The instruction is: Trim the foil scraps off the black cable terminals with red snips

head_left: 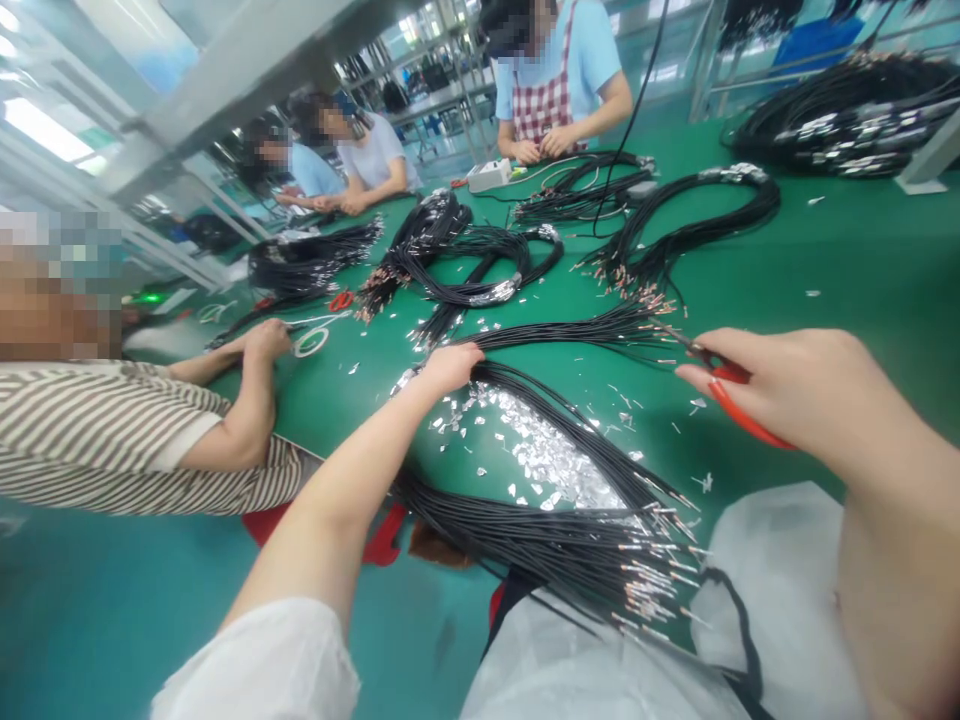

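Observation:
My left hand (448,368) is closed around a bundle of thin black cables (562,333) above the bench. The bundle's stripped, copper-coloured ends fan out to the right. My right hand (806,385) grips red-handled scissors (742,408), whose dark blades point left at those ends. Whether the blades touch a cable I cannot tell. Closer to me, a second spread of black cables (517,525) lies along the bench edge, its bare tips to the right. Between the two groups sits a heap of silvery foil scraps (551,455).
The green bench (840,270) carries coiled black cable bundles (442,265) and a large cable pile (847,115) at the back right. A person in a striped top (135,430) works close on my left. Another in a checked apron (541,110) is across the bench.

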